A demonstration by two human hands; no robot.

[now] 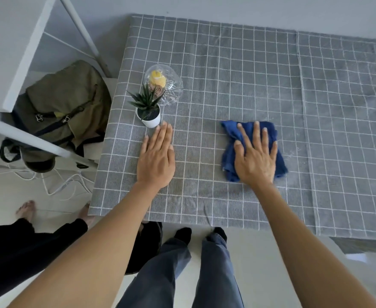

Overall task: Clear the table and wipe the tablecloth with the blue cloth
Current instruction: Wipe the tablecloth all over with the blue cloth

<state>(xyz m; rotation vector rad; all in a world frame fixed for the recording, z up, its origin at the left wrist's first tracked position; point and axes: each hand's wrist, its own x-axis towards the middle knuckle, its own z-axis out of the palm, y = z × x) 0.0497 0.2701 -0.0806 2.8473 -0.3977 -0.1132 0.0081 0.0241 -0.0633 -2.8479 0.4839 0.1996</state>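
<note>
The grey tablecloth [238, 70] with a white grid covers the table. A crumpled blue cloth [228, 150] lies on it near the front edge, and my right hand [256, 154] presses flat on top of it with fingers spread. My left hand [157, 154] rests flat and empty on the tablecloth, its fingertips just short of a small white pot with a spiky green plant [148, 107]. Behind the plant stands a clear glass bowl [171, 90] holding something yellow.
An olive backpack [65, 107] sits on a seat left of the table, beneath white frame bars [27, 138]. White cables [56, 185] trail over the floor. Another person's dark-clad legs and bare feet [26, 210] stand at the lower left. My own legs are below the table edge.
</note>
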